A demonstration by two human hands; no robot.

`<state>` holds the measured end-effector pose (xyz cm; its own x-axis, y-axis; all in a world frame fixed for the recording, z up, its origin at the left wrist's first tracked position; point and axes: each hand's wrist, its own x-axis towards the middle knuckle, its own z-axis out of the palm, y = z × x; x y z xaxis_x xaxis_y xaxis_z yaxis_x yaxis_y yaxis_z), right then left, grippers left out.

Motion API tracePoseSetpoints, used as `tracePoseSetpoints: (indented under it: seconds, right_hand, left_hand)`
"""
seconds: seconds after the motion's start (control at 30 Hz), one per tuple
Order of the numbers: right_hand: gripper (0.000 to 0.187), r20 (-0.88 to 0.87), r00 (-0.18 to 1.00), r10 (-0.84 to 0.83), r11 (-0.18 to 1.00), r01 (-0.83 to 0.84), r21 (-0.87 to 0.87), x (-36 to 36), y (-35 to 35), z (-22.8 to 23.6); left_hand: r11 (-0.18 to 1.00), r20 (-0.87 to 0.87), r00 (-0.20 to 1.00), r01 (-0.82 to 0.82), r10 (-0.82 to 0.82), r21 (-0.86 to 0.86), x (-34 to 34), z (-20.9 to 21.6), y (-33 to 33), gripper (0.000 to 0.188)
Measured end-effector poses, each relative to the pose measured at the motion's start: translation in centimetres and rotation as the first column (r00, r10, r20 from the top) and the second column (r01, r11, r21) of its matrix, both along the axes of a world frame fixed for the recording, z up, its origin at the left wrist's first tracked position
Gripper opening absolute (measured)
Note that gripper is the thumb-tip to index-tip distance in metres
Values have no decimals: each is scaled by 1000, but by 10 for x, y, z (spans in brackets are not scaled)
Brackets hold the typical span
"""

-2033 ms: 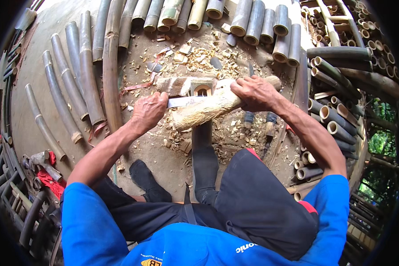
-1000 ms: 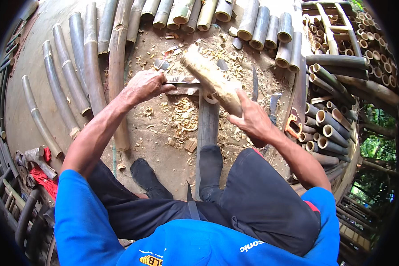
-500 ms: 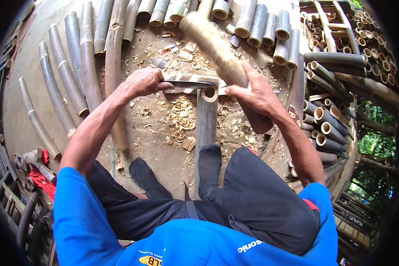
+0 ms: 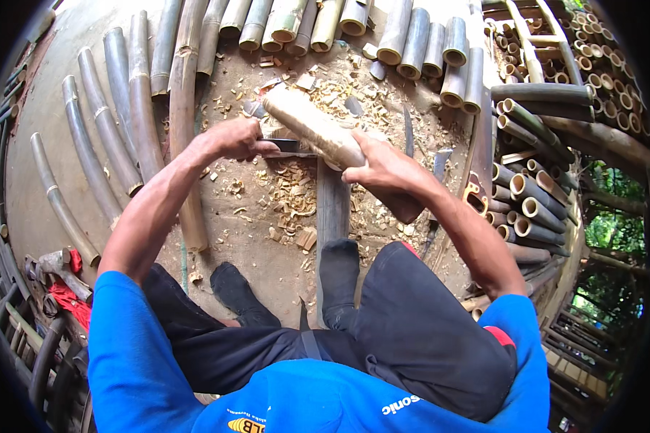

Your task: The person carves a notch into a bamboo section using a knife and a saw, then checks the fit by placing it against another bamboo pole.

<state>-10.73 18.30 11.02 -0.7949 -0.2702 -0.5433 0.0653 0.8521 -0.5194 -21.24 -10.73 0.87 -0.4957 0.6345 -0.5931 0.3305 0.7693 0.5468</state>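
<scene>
My left hand (image 4: 232,137) is closed round the handle of a knife (image 4: 287,146), whose dark blade lies across the far end of a grey bamboo pole (image 4: 333,206). A thick, pale wooden club (image 4: 312,126) is gripped in my right hand (image 4: 383,167). It slants over the pole's end and hides the pole's opening and the outer part of the blade. Whether the club touches the blade cannot be seen clearly. My sock-clad right foot (image 4: 339,278) rests on the near part of the pole.
Wood chips (image 4: 294,191) litter the ground round the pole. Long bamboo poles (image 4: 188,130) lie to the left, cut bamboo tubes (image 4: 414,54) stand at the far side, and more tubes (image 4: 538,213) are stacked at right. A saw handle (image 4: 475,193) and a loose blade (image 4: 409,133) lie right.
My right hand has swung the club down and leftward, from raised beyond the pole to over its end. The opening that showed before is now covered. My left hand keeps hold of the knife.
</scene>
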Motion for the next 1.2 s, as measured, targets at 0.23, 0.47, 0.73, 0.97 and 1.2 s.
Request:
tracePoseSetpoints:
  seconds: [0.23, 0.47, 0.73, 0.97, 1.2]
  right_hand:
    - [84, 128, 952, -278, 877, 306, -371, -1, 38, 29]
    - [91, -89, 906, -415, 867, 364, -339, 27, 64, 27]
    - [71, -35, 934, -355, 931, 350, -104, 88, 81, 7]
    - [79, -263, 736, -623, 773, 531, -346, 113, 56, -17]
    - [74, -15, 755, -656, 688, 589, -424, 106, 80, 13]
  left_hand:
    - [917, -421, 830, 398, -365, -10, 76, 2, -21, 53]
    - [982, -314, 936, -119, 161, 148, 49, 2, 29, 53]
    - [995, -395, 917, -22, 58, 97, 44, 14, 48, 49]
    - [983, -172, 975, -117, 140, 141, 38, 23, 42, 47]
    - [991, -159, 984, -63, 82, 120, 32, 25, 49, 51]
